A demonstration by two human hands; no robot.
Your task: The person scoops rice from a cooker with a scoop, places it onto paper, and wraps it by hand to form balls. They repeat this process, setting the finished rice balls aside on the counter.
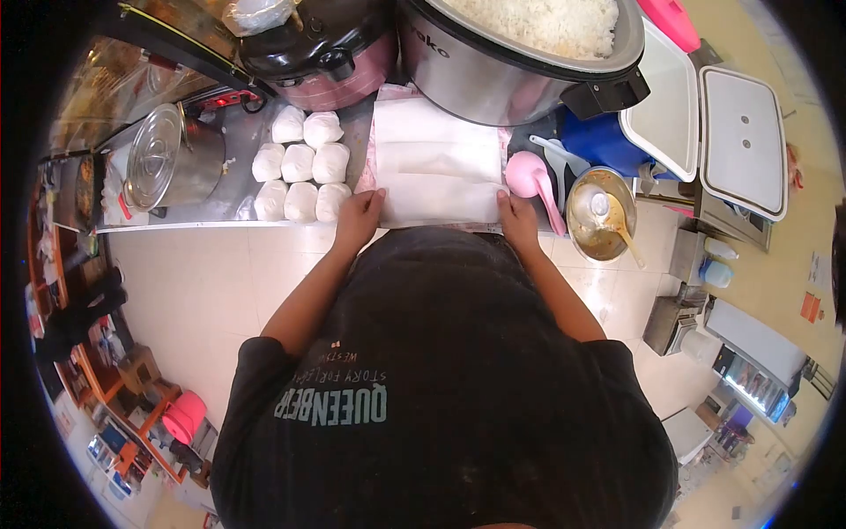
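Observation:
A stack of white paper sheets (pixel 436 163) lies on the steel counter (pixel 233 207) in front of me. My left hand (pixel 359 217) grips the top sheet's near left corner. My right hand (pixel 516 218) grips its near right corner. Both thumbs rest on the paper's near edge. Left of the paper sit several white wrapped bundles (pixel 300 167) in rows. Behind the paper stands a large steel rice cooker (pixel 493 75), open and full of white rice (pixel 546 22). A pink rice paddle (pixel 531 176) lies just right of the paper.
A metal bowl of brown sauce with a spoon (pixel 601 216) stands at the right. A lidded steel pot (pixel 167 159) is at the left, with a pink and black cooker (pixel 326 53) behind the bundles. A white-lidded box (pixel 745 141) sits far right. The tiled floor is below.

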